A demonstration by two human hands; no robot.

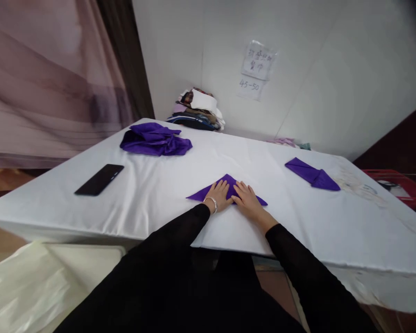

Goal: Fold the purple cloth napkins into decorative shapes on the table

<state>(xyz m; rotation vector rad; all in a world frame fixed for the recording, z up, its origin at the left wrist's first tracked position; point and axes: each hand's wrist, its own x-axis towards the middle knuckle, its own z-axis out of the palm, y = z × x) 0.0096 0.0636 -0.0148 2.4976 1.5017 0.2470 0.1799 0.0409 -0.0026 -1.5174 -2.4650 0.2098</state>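
Note:
A purple cloth napkin [230, 182] lies folded into a triangle on the white-covered table [180, 203], its peak pointing away from me. Flat on its left half rests my left hand [219, 194], fingers stretched out, with a silver bangle at the wrist. My right hand [247, 199] presses on the right half, fingers likewise extended, and the thumbs nearly meet in the middle. Both hands cover much of the cloth, so its lower edge is partly hidden. Off to the right lies another purple napkin [307, 173], folded into a narrow shape with a pointed end.
A loose heap of purple cloth [154, 139] lies at the back left, with a black phone [100, 179] nearer me. Folded fabrics [199, 111] are piled against the wall. Handwritten paper signs [256, 69] hang above. A red crate [398, 185] stands beyond the right edge.

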